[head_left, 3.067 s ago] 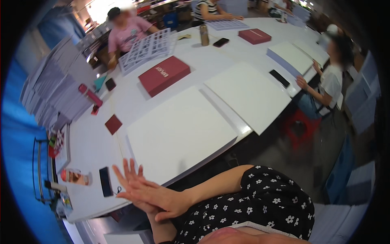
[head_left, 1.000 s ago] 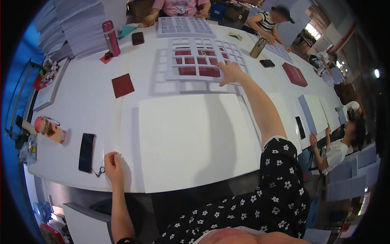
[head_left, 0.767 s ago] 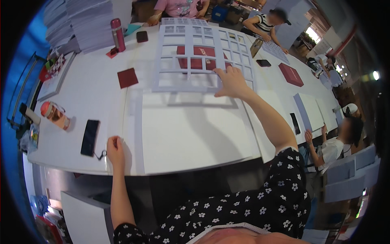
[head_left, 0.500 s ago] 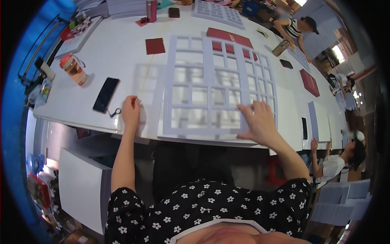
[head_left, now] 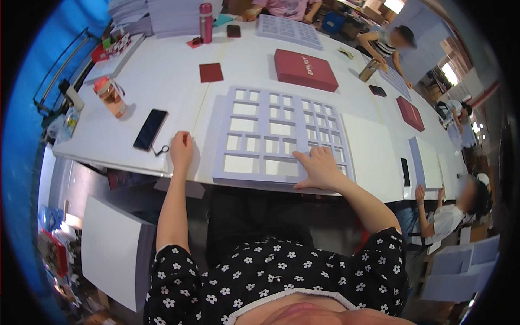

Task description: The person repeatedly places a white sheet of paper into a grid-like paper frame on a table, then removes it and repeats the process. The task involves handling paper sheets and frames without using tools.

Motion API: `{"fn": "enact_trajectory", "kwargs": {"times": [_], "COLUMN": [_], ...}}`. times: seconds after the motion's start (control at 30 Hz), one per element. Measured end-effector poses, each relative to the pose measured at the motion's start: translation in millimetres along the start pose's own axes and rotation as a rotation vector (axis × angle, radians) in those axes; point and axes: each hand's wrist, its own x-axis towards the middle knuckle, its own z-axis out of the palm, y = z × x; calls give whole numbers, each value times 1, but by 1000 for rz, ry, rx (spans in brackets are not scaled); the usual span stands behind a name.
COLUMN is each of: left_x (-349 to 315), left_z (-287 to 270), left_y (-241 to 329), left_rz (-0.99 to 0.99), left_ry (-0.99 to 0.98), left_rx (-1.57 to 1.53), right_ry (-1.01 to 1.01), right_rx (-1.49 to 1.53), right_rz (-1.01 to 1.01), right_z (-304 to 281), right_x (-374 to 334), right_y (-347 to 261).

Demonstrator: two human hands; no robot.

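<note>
A pale lavender-white tray-like panel [head_left: 262, 142] with many rectangular openings lies flat on the white table in front of me. My right hand [head_left: 319, 169] rests on its near right part, fingers spread and thumb toward the front edge. Left of the panel, my left hand [head_left: 181, 154] hovers at or just above the tabletop with its fingers curled together. What those fingers hold, if anything, is hidden. Close to it lies a dark phone [head_left: 151, 130] with a ring strap [head_left: 161, 150]. Beyond the panel sits a closed red box [head_left: 306, 70].
A plain white sheet or board [head_left: 374, 154] lies right of the panel. At the left stand a drink bottle [head_left: 110, 98] and a pink flask [head_left: 206, 24]; a dark red square [head_left: 210, 72] lies farther in. Co-workers sit along the far and right sides. White stacked boards [head_left: 111, 249] stand below left.
The panel, raised and tilted above the table before, now lies flat. My right hand came down with it, its fingers now resting on top. The red box is now uncovered.
</note>
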Motion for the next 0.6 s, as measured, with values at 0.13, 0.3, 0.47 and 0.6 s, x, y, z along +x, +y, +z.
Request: {"fn": "enact_trajectory", "kwargs": {"times": [0.13, 0.3, 0.47, 0.6], "left_x": [-1, 4, 0, -55], "left_z": [2, 2, -15, -49], "left_y": [-8, -11, -3, 54], "left_rz": [-5, -41, -186, -226], "left_ry": [-2, -42, -145, -299], "left_rx": [-36, -130, -473, -449], "right_ry": [-80, 17, 353, 479], "right_rx": [-64, -81, 19, 217], "right_rz": [50, 114, 288, 600], "right_z": [3, 4, 18, 54], "right_x": [9, -8, -55, -118], "right_y": [-2, -14, 0, 47]}}
